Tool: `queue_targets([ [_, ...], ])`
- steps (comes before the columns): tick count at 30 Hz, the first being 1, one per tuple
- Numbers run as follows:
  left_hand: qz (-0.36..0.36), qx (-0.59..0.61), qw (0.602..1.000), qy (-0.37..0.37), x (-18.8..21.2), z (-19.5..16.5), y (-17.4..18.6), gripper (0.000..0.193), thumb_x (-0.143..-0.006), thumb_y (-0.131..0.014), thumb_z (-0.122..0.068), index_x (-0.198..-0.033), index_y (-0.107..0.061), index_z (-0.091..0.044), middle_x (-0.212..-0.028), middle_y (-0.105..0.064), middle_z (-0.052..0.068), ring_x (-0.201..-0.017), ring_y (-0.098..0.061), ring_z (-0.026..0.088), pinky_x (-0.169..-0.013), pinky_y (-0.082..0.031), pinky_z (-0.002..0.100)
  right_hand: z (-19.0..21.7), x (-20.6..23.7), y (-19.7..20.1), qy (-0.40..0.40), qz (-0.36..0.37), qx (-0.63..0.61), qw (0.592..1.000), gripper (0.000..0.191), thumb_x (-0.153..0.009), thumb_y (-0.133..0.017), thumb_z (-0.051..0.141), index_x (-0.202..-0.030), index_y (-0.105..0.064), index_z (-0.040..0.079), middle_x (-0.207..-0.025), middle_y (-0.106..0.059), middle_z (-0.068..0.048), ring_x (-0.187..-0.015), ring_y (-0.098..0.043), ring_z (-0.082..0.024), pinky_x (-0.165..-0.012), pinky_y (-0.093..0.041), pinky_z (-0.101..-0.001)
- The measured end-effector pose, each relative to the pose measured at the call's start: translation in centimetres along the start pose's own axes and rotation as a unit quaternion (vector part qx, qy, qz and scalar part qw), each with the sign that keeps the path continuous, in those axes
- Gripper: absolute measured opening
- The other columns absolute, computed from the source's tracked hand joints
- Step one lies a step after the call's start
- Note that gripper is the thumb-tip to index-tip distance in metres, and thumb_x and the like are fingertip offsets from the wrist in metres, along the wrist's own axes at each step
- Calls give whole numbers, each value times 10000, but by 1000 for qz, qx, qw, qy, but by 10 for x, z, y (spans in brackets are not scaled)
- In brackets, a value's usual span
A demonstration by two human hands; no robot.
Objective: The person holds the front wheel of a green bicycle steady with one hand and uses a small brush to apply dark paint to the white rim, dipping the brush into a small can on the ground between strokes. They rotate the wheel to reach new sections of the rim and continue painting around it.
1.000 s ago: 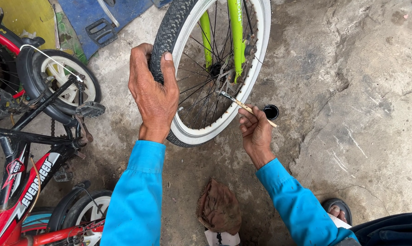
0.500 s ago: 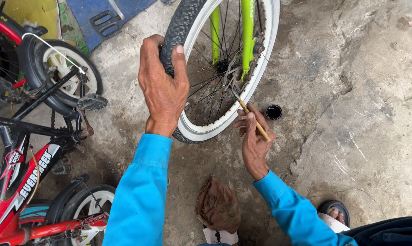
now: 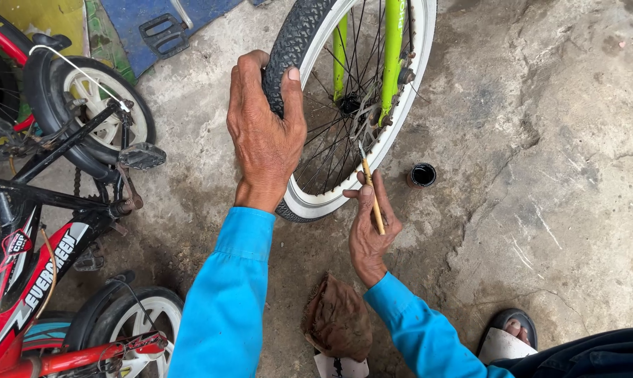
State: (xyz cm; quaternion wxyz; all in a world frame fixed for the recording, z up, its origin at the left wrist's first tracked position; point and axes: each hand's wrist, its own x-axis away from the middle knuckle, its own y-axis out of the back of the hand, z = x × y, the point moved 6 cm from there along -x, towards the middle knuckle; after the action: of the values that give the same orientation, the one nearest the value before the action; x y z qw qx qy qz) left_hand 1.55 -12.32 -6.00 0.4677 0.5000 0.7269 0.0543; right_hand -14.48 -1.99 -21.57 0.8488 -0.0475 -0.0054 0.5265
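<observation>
- The left hand (image 3: 266,136) is clamped over the knobby black tyre (image 3: 295,42) of the bicycle wheel (image 3: 362,98), palm on the tread and thumb hooked over the edge towards the white rim (image 3: 316,206); this grip would keep the wheel from turning.
- The right hand (image 3: 369,227) is closed on a thin wooden-handled brush (image 3: 371,192), pinched between thumb and fingers like a pen, its tip aimed up among the spokes (image 3: 330,140) near the hub, where fine placement is needed.
- The wheel stands upright between the lime-green fork legs (image 3: 392,49), low above the concrete floor (image 3: 540,175), so both sides lie within reach.
- A small round pot of dark liquid (image 3: 422,174) sits on the floor just beside the rim, near the brush hand, handy for dipping.
- A brown rag (image 3: 339,318) lies on the floor by the right forearm.
- A red-and-black children's bicycle (image 3: 43,231) is parked to the left, well apart from the wheel being worked on.
- A sandalled foot (image 3: 512,329) shows at the lower right.
</observation>
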Motion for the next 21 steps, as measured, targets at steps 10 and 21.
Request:
queue_targets([
  [10,-1,12,1000,6,-1,1,1,270,-1143,-590,-225,-1298,-509,-19,-1196,-612,196,-1118,-684,334,-925,-562,493,8,6,-17,-13,-52,25,998,601,-1073,-539,392,-1540,-465,20,-1323,-724,-147,-1026,-752,-167,-866,-636,-334],
  [21,-2,23,1000,6,-2,1,2,266,-1142,-601,-216,-1290,-517,-12,-1176,-606,195,-1108,-672,325,-930,-551,486,4,6,-32,-59,-97,13,994,575,-1064,-562,387,-1508,-532,23,-1294,-741,-99,-907,-611,-60,-775,-541,-238],
])
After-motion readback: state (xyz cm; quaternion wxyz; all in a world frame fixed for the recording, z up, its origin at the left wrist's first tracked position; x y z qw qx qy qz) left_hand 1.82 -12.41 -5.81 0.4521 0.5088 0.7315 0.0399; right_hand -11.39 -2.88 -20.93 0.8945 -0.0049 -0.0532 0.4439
